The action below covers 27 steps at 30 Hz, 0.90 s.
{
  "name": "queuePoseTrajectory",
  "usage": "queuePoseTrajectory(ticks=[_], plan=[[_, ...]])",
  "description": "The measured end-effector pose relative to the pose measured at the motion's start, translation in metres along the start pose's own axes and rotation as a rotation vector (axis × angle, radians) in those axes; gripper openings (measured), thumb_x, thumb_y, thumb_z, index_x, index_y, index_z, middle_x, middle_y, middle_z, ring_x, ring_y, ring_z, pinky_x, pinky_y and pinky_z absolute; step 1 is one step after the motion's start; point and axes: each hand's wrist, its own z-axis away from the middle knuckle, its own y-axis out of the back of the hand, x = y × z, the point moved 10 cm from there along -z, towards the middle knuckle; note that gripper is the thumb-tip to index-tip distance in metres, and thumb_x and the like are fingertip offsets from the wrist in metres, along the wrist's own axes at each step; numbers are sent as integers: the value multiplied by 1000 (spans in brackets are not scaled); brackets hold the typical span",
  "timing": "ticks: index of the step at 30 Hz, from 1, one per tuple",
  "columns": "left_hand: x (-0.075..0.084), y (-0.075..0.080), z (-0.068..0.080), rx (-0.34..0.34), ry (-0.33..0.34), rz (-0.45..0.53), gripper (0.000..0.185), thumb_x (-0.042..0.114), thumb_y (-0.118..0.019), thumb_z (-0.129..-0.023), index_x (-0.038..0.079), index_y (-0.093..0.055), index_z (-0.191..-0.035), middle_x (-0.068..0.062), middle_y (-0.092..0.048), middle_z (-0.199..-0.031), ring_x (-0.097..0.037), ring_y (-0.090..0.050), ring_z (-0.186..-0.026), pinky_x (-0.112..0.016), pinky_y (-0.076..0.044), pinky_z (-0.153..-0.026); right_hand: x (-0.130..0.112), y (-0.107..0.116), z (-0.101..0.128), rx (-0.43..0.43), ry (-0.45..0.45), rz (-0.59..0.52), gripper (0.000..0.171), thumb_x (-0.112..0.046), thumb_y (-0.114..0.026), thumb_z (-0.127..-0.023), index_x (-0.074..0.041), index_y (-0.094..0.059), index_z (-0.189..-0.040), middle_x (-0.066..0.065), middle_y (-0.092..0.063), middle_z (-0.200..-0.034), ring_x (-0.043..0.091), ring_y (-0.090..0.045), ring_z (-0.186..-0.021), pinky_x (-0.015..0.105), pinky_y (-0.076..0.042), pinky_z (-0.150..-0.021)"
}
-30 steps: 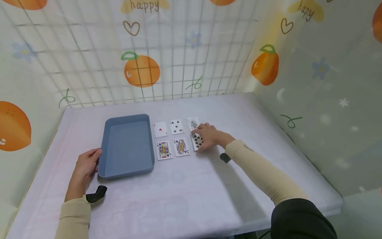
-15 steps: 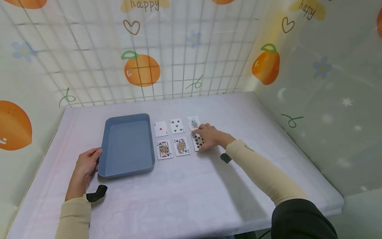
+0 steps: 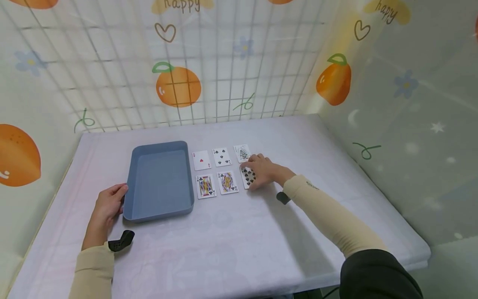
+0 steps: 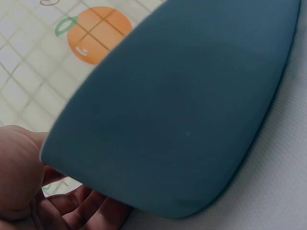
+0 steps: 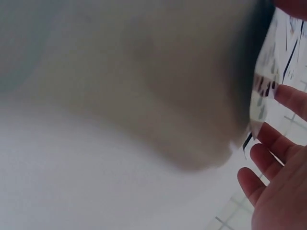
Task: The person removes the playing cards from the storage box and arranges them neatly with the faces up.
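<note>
A blue-grey tray (image 3: 158, 182) lies on the left of the table, and my left hand (image 3: 108, 203) holds its left edge. In the left wrist view the thumb side of that hand (image 4: 19, 177) is at the tray's corner, with fingers beneath the rim. My right hand (image 3: 264, 171) grips a black-suited number playing card (image 3: 247, 177), fingertips at its far edge and thumb at its near edge. The right wrist view shows this card (image 5: 265, 91) edge-on between the thumb and fingers. Just behind the hand lies a joker (image 3: 242, 153).
Left of the right hand lie a red ace (image 3: 201, 160), a black number card (image 3: 222, 157), a king (image 3: 206, 186) and a queen (image 3: 227, 182), in two rows. White cloth covers the table (image 3: 209, 241). Printed curtains (image 3: 224, 62) stand behind and at the sides.
</note>
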Motion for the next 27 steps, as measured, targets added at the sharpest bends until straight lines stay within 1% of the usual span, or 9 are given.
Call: queuePoseTrajectory(ticks=[7,10,12,15,17,19,22,27], plan=[[-1,-1,-1,-8,3,-3,54,35,-45,-106,4,-41,-149,-16,-53,-132,-5,-55,-85,-24,-51,-63,0,0,1,7,4,-4,89,-41,-79,-67,-15,-48,-146,17,-45,-135,33,-40,-118,48,-38,-97],[-1,-1,0,-6,6,-1,55,35,-45,-106,4,-41,-150,-15,-54,-130,-5,-55,-84,-24,-51,-63,0,-1,0,4,4,1,89,-42,-79,-68,-15,-47,-147,17,-45,-136,33,-40,-118,48,-38,-98],[0,0,0,0,1,-1,54,35,-46,-106,3,-41,-149,-12,-57,-124,-5,-55,-82,-23,-51,-62,0,-1,-1,1,3,6,90,-43,-79,-68,-16,-47,-147,17,-45,-136,33,-40,-118,48,-38,-98],[3,1,1,10,-18,7,52,32,-47,-105,1,-43,-147,-3,-62,-108,-3,-56,-77,-23,-51,-59,1,-2,-3,0,0,11,89,-43,-80,-68,-18,-48,-147,16,-46,-135,32,-40,-117,48,-38,-97],[4,1,1,15,-29,16,51,30,-47,-106,0,-44,-146,3,-63,-99,-3,-56,-75,-23,-51,-58,1,-3,-3,1,-1,14,89,-44,-80,-67,-19,-48,-147,15,-46,-135,32,-40,-117,48,-39,-97],[5,2,2,17,-33,22,50,29,-47,-106,0,-45,-146,7,-62,-94,-2,-57,-75,-22,-51,-58,2,-3,-4,1,-3,15,89,-44,-80,-67,-20,-48,-147,15,-46,-135,32,-40,-117,48,-39,-97],[4,2,2,18,-28,21,50,30,-47,-106,1,-44,-146,8,-61,-95,-2,-56,-77,-22,-51,-59,1,-3,-3,-2,-2,14,89,-44,-79,-68,-19,-47,-147,15,-46,-135,33,-40,-117,49,-38,-98],[2,2,1,17,-20,21,50,30,-47,-106,1,-44,-147,2,-61,-103,-2,-56,-79,-22,-51,-59,0,-3,-2,-2,6,7,89,-43,-79,-68,-19,-47,-147,16,-46,-135,33,-40,-117,49,-39,-97]])
